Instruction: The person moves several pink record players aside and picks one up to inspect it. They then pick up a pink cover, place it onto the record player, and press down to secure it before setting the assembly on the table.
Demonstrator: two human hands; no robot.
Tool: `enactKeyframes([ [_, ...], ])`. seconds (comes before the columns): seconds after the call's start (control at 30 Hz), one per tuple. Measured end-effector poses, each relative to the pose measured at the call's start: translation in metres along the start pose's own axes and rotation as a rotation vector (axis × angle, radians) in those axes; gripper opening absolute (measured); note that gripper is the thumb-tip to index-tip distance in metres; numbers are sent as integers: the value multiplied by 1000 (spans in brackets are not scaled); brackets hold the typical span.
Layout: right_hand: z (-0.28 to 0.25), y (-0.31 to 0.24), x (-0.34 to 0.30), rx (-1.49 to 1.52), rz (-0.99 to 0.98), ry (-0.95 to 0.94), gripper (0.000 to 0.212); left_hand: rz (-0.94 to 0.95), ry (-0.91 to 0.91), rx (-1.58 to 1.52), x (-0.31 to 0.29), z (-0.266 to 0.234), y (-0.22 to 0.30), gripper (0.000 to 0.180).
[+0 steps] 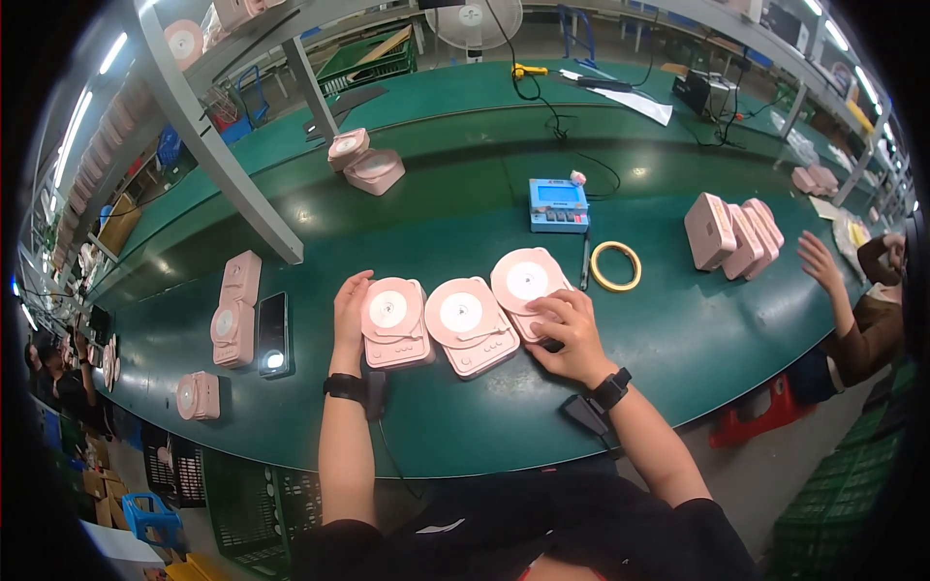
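Three pink mini record players with white round centres lie in a row on the table before me: a left one point(395, 320), a middle one point(472, 327) and a right one point(526, 278). My left hand point(350, 308) rests along the outer side of the left player, fingers stretched out. My right hand point(573, 341) is closed on the front right of the right player, with curled fingers on its top and the thumb at its near edge. The middle player is touched by neither hand.
Around them on the green table point(417, 237) are a phone point(274, 334), a tape roll point(615, 266), a blue device with a screen point(559, 205), and more pink players left, behind and right point(710, 232). A co-worker's hand point(821, 261) is at the right. A grey post point(218, 145) rises left.
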State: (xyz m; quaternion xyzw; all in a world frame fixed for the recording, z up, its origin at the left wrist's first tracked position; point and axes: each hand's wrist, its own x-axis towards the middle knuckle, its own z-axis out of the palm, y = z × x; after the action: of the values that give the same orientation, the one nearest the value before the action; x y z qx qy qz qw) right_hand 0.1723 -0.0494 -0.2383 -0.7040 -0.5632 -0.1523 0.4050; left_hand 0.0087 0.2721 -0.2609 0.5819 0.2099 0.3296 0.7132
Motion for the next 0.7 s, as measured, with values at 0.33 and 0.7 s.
enactKeyframes([
  [0.33, -9, -5, -5, -50, -40, 30, 28, 13, 27, 15, 2, -3, -5, 24],
  [0.7, -41, 1, -13, 97, 189, 197, 28, 97, 102, 183, -11, 3, -12, 19],
])
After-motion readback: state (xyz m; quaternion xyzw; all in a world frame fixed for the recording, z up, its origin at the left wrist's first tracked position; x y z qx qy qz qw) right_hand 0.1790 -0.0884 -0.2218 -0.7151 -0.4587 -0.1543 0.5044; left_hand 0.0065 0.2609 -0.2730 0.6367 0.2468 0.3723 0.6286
